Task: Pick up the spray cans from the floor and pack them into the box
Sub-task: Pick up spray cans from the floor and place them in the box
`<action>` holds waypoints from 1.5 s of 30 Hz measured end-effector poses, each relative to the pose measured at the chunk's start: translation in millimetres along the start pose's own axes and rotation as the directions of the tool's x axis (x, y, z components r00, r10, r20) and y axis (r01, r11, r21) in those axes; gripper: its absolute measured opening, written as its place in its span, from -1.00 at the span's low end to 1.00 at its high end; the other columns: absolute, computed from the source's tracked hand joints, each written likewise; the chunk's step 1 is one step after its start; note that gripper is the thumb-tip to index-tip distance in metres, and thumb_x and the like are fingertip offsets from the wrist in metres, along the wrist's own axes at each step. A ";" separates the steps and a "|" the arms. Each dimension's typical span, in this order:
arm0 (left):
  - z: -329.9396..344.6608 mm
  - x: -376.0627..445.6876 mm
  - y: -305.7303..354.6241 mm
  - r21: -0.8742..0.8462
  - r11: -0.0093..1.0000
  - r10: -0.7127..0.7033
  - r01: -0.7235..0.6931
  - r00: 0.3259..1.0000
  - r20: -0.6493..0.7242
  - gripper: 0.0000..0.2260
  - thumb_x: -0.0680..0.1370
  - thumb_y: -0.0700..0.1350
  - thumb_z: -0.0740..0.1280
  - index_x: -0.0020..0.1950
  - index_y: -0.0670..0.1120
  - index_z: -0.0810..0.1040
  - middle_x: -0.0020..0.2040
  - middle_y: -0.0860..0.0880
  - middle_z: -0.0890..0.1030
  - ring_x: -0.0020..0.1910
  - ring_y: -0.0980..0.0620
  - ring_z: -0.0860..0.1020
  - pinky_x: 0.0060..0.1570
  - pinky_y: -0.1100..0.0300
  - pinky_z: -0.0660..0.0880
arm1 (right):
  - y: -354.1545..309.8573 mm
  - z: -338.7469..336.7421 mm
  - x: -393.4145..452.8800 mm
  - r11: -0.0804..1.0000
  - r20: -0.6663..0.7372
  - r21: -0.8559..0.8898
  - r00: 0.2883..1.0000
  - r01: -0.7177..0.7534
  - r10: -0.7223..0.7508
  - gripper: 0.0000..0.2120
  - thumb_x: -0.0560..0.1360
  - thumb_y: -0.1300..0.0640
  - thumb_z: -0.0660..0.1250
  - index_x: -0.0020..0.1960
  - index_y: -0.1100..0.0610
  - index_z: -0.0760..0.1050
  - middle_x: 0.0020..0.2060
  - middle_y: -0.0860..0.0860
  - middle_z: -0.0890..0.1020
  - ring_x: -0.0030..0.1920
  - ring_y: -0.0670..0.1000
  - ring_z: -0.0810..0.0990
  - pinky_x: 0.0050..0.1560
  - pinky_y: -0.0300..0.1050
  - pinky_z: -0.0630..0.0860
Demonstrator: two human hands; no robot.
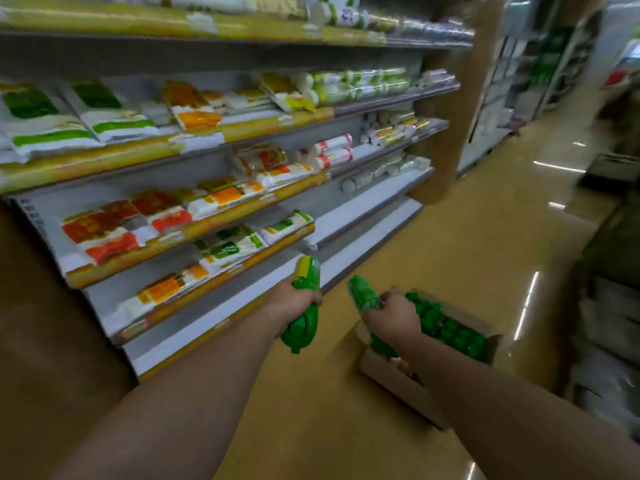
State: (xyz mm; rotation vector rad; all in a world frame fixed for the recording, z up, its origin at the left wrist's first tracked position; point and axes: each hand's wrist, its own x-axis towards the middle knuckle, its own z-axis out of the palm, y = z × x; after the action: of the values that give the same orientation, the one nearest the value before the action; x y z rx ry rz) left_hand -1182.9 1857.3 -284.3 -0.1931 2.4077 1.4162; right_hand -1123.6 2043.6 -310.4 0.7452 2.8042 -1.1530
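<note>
- My left hand [294, 299] is wrapped around one green spray can [303, 306], held above the floor [450, 254].
- My right hand [391, 315] grips another can [363, 296] over the cardboard box [398, 379] of green caps.
- The labels are too blurred to read.

Both arms outstretched; left grip [294, 299] clenched, right grip [391, 315] clenched.

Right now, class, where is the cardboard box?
In the head view, the cardboard box sits on the floor at lower right, beneath the right hand, already holding green-capped cans.
</note>
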 end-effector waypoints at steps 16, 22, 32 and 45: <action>310.8 189.4 151.5 0.188 0.972 0.041 -0.143 0.886 0.462 -0.28 0.05 0.18 0.52 0.18 0.01 0.57 -0.01 -0.05 0.67 -0.10 -0.11 0.67 -0.06 0.00 0.65 | 186.1 -131.2 202.2 0.892 -0.210 0.243 0.878 -0.380 0.431 -0.81 0.42 -0.01 0.37 -0.08 0.10 0.60 -0.21 0.06 0.67 -0.18 0.09 0.68 -0.10 0.12 0.67; 393.7 256.7 209.5 0.240 0.954 0.002 -0.178 0.808 0.590 -0.50 0.42 -0.03 0.52 0.32 -0.06 0.52 0.01 -0.04 0.60 -0.12 0.00 0.59 -0.19 0.22 0.53 | 227.9 -173.2 289.1 0.850 -0.209 0.225 0.828 -0.477 0.520 -0.82 0.43 0.07 0.38 0.01 0.07 0.56 -0.17 0.04 0.64 -0.14 0.07 0.67 -0.10 0.08 0.67; 525.7 370.2 236.0 0.305 0.951 -0.173 -0.057 0.718 0.674 -0.23 0.07 0.05 0.62 0.25 -0.07 0.54 -0.02 -0.14 0.68 -0.11 -0.16 0.68 -0.05 -0.09 0.65 | 309.8 -223.6 394.2 0.775 -0.141 0.221 0.767 -0.592 0.626 -0.80 0.50 0.12 0.38 0.10 0.13 0.53 -0.12 0.06 0.60 -0.11 0.06 0.65 -0.05 0.10 0.67; 684.3 442.2 257.0 0.542 0.829 -0.483 0.139 0.668 0.566 -0.36 0.45 0.02 0.52 0.45 -0.16 0.41 0.34 -0.17 0.50 0.28 -0.21 0.50 0.29 -0.07 0.46 | 481.9 -244.4 552.7 0.761 0.109 -0.015 0.755 -0.649 0.646 -0.81 0.38 -0.03 0.32 -0.16 0.09 0.58 -0.21 0.04 0.64 -0.17 0.08 0.64 -0.32 -0.13 0.55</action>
State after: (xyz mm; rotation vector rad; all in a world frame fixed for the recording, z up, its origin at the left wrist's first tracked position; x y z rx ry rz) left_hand -1517.9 2602.1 -535.2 0.0317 1.8590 0.5574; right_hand -1364.4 2735.4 -557.2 1.4513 2.1274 -1.0331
